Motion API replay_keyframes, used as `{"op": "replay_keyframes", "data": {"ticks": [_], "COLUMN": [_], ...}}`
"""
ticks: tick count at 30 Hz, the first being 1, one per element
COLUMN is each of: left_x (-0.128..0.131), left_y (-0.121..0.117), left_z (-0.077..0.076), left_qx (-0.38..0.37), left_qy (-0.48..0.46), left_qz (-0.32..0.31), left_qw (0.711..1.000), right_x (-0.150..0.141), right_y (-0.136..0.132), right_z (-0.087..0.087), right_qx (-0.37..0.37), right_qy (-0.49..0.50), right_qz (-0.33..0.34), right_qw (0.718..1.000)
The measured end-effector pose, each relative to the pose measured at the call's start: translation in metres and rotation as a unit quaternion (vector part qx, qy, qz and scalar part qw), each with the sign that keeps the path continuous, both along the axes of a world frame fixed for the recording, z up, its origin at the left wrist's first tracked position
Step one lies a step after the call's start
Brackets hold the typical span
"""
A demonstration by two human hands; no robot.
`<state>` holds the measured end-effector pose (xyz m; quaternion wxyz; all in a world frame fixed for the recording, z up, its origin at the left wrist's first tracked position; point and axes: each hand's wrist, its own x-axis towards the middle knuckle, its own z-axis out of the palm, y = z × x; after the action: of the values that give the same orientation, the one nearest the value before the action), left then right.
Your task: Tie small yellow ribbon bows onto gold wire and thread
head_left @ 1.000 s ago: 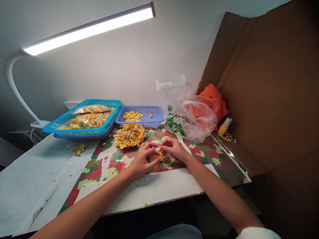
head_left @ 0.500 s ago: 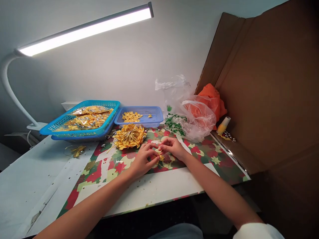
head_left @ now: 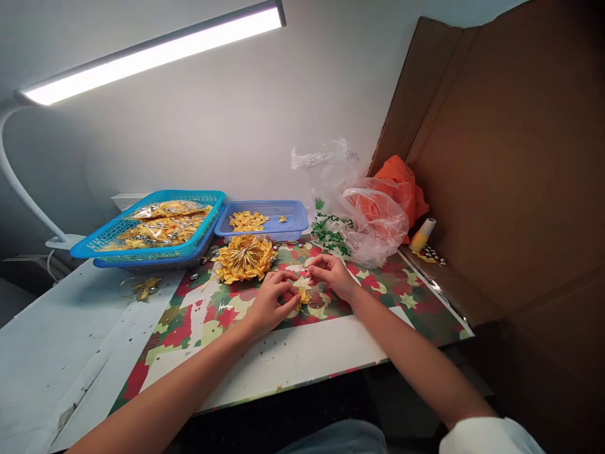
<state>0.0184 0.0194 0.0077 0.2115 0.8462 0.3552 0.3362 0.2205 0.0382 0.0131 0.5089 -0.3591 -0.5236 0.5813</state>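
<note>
No legible words, brands or numbers. Clear bag (head_left: 366,244) carries green print (head_left: 329,239) with a short row of character-like marks; too small and creased to read. Pale marks on patterned mat (head_left: 409,302): unclear whether lettering.

Up high on your left, you can see a long lamp (head_left: 155,53) shining bright in front of a pale wall (head_left: 246,132), and its bendy white neck (head_left: 21,192) curves down to a white foot (head_left: 65,241). Below the light, a bright blue basket (head_left: 118,255) sits on top of a darker blue basket (head_left: 142,265), with a smaller purple-blue basket (head_left: 296,219) just beside them. Over on your right, you have a see-through plastic bag (head_left: 373,236) with green marks, a crumpled orange bundle (head_left: 396,168) partly behind it, a little yellow bottle (head_left: 420,240) with a whitish top, and a big brown cardboard sheet (head_left: 515,157) standing up.
</note>
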Motion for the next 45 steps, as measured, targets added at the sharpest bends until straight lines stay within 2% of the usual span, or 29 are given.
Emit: {"op": "replay_keyframes", "data": {"ticks": [17,26,29,35,37,41,45], "left_x": [0.002,0.0,0.001,0.001,0.001,0.001,0.001], "left_y": [0.003,0.002,0.004,0.005,0.005,0.006,0.006], "left_z": [-0.001,0.0,-0.002,-0.004,-0.005,-0.005,-0.006], "left_qx": [-0.009,-0.01,-0.014,-0.019,-0.021,-0.023,-0.024], "left_qy": [-0.016,-0.024,-0.018,-0.012,-0.013,-0.013,-0.017], "left_qz": [-0.01,-0.006,-0.002,0.003,0.004,0.004,0.003], "left_qw": [1.0,1.0,1.0,1.0,1.0,1.0,1.0], "right_x": [-0.004,-0.002,-0.001,0.003,0.005,0.006,0.003], "right_y": [-0.002,-0.003,-0.001,0.002,0.0,-0.006,-0.009], "right_z": [0.001,0.004,0.001,-0.001,0.002,0.008,0.006], "right_qx": [0.003,0.031,0.048,0.104,0.126,0.155,0.181], "right_qy": [-0.016,-0.08,-0.124,-0.219,-0.253,-0.311,-0.34], "right_qz": [0.011,0.005,-0.01,-0.085,-0.069,0.02,0.071], "right_qw": [1.0,0.996,0.991,0.966,0.957,0.937,0.92]}}
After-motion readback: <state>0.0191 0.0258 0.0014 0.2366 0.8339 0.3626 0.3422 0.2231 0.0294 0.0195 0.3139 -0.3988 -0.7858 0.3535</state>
